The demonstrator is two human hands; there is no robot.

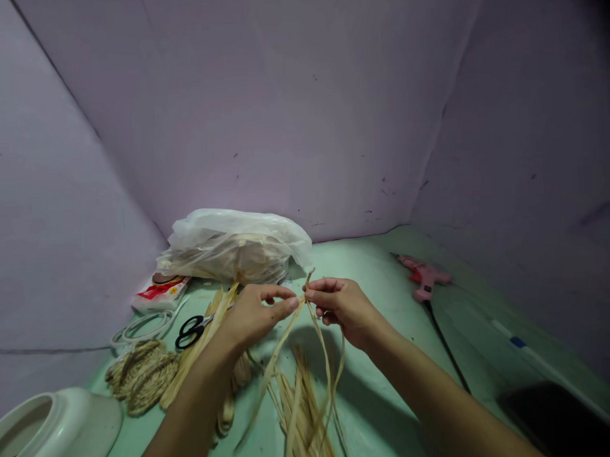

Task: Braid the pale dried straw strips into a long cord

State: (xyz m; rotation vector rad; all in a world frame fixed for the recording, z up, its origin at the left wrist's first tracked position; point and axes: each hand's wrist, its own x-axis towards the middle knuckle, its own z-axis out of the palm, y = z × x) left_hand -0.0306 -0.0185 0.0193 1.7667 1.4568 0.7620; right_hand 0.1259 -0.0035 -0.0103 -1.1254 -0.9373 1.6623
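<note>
Pale dried-fibre strips (323, 341) hang from a small joined top between my two hands, their long tails dangling over the table. My left hand (260, 310) pinches one strip between thumb and forefinger. Close beside it, my right hand (340, 304) grips the strips near the joined top, where a short brownish tip (309, 276) sticks up. Fingers of both hands nearly meet there. Below lies a loose bundle of similar dried strips (302, 415). How the strips are joined is too small to make out.
On the left are braided coils (143, 375), black-handled scissors (189, 332), a white cable (143, 327), a red-white packet (161, 293) and a white container (86, 423). A plastic bag (235, 244) lies against the wall. On the right are a pink glue gun (424, 277) and a dark object (556, 416).
</note>
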